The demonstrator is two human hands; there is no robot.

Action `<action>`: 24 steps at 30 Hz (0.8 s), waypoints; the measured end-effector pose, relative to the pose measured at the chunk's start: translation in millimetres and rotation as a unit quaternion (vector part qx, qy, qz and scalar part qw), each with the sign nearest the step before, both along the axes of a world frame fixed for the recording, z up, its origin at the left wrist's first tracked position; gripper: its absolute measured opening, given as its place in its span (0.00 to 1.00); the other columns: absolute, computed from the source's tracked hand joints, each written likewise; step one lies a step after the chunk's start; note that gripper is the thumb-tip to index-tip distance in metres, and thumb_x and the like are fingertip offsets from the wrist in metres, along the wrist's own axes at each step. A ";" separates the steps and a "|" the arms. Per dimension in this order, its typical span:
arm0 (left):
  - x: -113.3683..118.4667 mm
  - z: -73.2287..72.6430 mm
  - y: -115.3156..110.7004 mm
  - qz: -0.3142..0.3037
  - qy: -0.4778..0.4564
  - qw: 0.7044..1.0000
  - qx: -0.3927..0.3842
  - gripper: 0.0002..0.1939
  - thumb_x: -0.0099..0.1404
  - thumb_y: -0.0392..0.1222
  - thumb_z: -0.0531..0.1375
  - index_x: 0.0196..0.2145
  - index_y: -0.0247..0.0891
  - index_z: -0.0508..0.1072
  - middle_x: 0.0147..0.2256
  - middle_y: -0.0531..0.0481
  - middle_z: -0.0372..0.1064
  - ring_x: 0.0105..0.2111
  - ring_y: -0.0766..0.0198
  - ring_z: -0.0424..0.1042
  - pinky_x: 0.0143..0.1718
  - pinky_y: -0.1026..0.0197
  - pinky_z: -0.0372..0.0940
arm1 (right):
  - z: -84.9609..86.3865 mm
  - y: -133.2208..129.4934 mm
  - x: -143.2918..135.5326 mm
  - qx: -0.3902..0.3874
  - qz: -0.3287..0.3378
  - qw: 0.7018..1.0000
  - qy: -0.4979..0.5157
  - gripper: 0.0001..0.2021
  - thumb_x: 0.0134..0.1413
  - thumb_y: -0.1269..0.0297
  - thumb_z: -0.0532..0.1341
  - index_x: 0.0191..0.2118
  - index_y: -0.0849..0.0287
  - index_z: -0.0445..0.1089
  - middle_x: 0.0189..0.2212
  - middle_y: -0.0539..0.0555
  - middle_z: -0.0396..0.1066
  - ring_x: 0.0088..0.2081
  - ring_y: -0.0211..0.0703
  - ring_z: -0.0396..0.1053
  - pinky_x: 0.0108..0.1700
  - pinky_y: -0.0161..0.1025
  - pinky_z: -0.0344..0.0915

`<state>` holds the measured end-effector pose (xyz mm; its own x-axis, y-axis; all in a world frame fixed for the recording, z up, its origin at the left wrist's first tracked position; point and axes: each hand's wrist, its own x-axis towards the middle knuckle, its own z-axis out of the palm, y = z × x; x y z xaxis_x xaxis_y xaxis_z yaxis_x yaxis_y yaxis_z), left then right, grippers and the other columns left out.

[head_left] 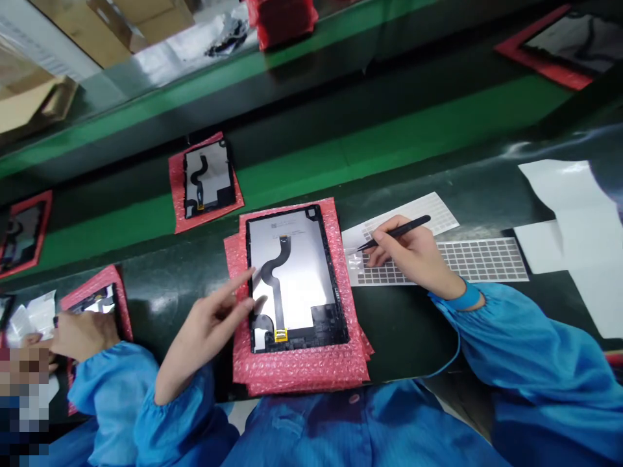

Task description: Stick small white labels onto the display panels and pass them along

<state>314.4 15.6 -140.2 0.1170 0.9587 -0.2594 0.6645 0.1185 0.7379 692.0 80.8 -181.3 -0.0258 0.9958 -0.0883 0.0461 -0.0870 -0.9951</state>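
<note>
A tablet screen assembly [306, 279] lies back side up on pink bubble wrap [311, 373] in front of me. A black curved flex cable [276, 285] with a yellow-edged connector at its lower end runs down its silver back. My left hand [207, 324] rests at the assembly's left edge, fingers stretched and apart, holding nothing. My right hand [411, 253] grips black tweezers [403, 228], their tips pointing left over a small clear film at the left end of the sticker sheets. One sheet of small grey stickers [487, 259] lies beneath that hand; another sheet [440, 211] is behind it.
A green conveyor belt [341, 159] runs behind the bench, carrying another screen assembly [209, 175] on pink wrap. White paper [579, 240] lies at right. At left, a co-worker's hand [87, 334] is over another assembly. Cardboard boxes [141, 26] stand at the back left.
</note>
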 end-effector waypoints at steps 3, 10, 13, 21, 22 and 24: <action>-5.2 5.2 16.0 0.070 0.047 0.995 0.060 0.34 0.72 0.59 0.59 0.71 0.53 0.62 0.20 0.58 0.58 0.20 0.62 0.59 0.22 0.60 0.56 | -7.5 -17.5 6.3 0.011 0.012 0.998 -0.064 0.17 0.60 0.46 0.69 0.35 0.55 0.69 0.23 0.52 0.79 0.23 0.43 0.79 0.25 0.36 0.75; 6.9 -31.7 76.5 0.071 -0.064 0.963 0.252 0.28 0.71 0.55 0.63 0.65 0.49 0.68 0.61 0.45 0.70 0.61 0.50 0.70 0.59 0.49 0.70 | -28.0 -35.4 14.3 -0.010 0.040 0.994 -0.106 0.14 0.64 0.50 0.66 0.35 0.55 0.69 0.20 0.50 0.77 0.21 0.41 0.76 0.23 0.35 0.71; 14.8 -52.4 94.7 0.066 -0.117 0.961 0.241 0.30 0.72 0.53 0.63 0.68 0.46 0.65 0.68 0.43 0.62 0.68 0.51 0.62 0.68 0.48 0.62 | -27.5 -33.4 13.7 0.004 0.053 0.990 -0.132 0.13 0.66 0.53 0.65 0.36 0.55 0.69 0.20 0.50 0.76 0.21 0.39 0.74 0.24 0.35 0.69; 22.5 -68.5 94.2 0.064 -0.165 0.967 0.185 0.25 0.75 0.53 0.59 0.65 0.43 0.70 0.64 0.45 0.69 0.64 0.52 0.68 0.67 0.50 0.61 | -24.2 -32.8 14.2 -0.006 0.079 0.986 -0.144 0.13 0.68 0.53 0.64 0.38 0.57 0.68 0.21 0.50 0.77 0.22 0.39 0.75 0.25 0.34 0.69; 22.8 -68.4 93.5 0.064 -0.168 0.966 0.186 0.24 0.75 0.53 0.59 0.65 0.43 0.70 0.64 0.46 0.69 0.63 0.52 0.68 0.67 0.51 0.62 | -23.9 -32.4 14.3 -0.008 0.082 0.986 -0.148 0.13 0.68 0.53 0.64 0.38 0.57 0.68 0.21 0.50 0.77 0.22 0.38 0.75 0.25 0.34 0.69; 23.1 -68.7 92.8 0.068 -0.176 0.964 0.189 0.24 0.75 0.53 0.59 0.64 0.43 0.71 0.62 0.46 0.70 0.62 0.53 0.69 0.65 0.52 0.63 | -23.5 -31.6 14.7 -0.010 0.089 0.984 -0.157 0.13 0.68 0.53 0.63 0.38 0.57 0.68 0.21 0.50 0.77 0.22 0.38 0.75 0.25 0.34 0.69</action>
<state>337.5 108.4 -209.0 0.0011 0.9895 0.1446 0.3626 -0.1351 0.9221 706.6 49.3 -204.8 -0.1684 0.9759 -0.1388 0.3667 -0.0686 -0.9278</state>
